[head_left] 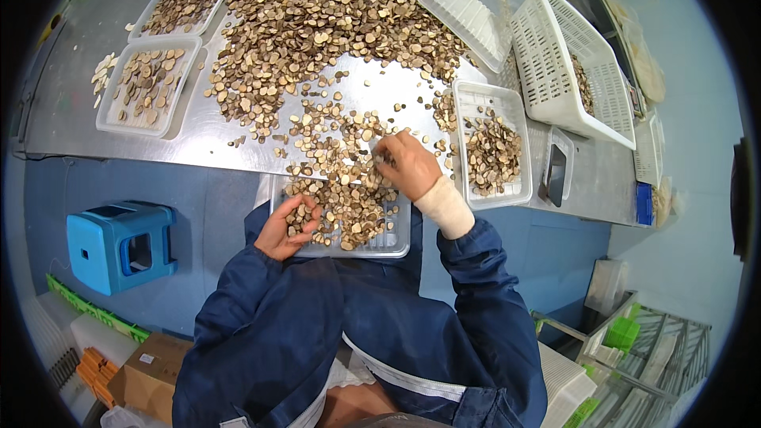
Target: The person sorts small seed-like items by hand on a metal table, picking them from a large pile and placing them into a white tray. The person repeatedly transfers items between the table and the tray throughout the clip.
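My left hand point(289, 228) curls around several dried round slices point(299, 219) at the left side of a clear plastic tray point(402, 232). The tray sits on my lap against the table's front edge, with a heap of slices in it. My right hand point(408, 164), with a beige wrap at the wrist, is over the slices spilling across the table edge. Its fingertips are pinched on slices, partly hidden and blurred. A large pile of brown and cream slices point(333, 18) covers the back of the steel table point(380, 80).
At right are a tray of slices point(492, 154), a tilted white basket point(544, 65) and an overturned ribbed tray point(467, 21). Two trays, one a white tray point(145, 92), hold slices at left. A blue stool point(122, 246) stands on the floor at left, cardboard box point(151, 374) behind.
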`<state>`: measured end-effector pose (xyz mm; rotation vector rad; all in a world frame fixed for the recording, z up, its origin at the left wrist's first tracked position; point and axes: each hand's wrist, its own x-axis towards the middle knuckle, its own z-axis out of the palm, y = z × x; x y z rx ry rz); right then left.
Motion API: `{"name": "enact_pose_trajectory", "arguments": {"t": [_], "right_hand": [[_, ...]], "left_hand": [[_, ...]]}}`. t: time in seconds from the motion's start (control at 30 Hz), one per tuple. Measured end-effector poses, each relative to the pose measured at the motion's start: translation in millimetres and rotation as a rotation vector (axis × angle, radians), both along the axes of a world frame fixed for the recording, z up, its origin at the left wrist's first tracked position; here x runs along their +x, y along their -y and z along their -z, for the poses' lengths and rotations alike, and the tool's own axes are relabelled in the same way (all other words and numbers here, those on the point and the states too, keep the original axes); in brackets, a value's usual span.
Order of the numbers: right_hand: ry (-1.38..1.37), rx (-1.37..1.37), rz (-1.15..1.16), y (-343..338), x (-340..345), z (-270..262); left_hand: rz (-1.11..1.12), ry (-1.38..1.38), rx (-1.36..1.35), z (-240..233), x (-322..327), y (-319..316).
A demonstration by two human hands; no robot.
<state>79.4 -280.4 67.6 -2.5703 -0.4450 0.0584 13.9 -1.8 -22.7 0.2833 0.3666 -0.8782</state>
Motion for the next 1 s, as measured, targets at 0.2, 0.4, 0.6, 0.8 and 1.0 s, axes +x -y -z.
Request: {"name": "enact_pose_trajectory", "arguments": {"t": [0.2,0.4,0.6,0.8,1.0], "right_hand": [[0.056,0.084,-0.094,-15.2,-20.2,-15.2],[-0.062,0.147,-0.204,-26.2,-25.6,7.0],[0.18,0.134,0.086,19.5,28.5,5.8],[-0.098,0.088,0.065,27.2,50.9,17.3],[0.266,0.161,-0.064,-11.7,45.9,7.6]], "left_hand": [[0.016,0.012,-0.003,-3.3,0.6,0.8],[0.017,0.001,-0.012,-2.4,0.8,-0.4],[0.016,-0.005,0.008,-5.9,1.1,1.0],[0.004,-0.014,-0.009,-4.0,0.8,0.6],[0.01,-0.005,0.011,-5.2,1.6,1.0]]}}
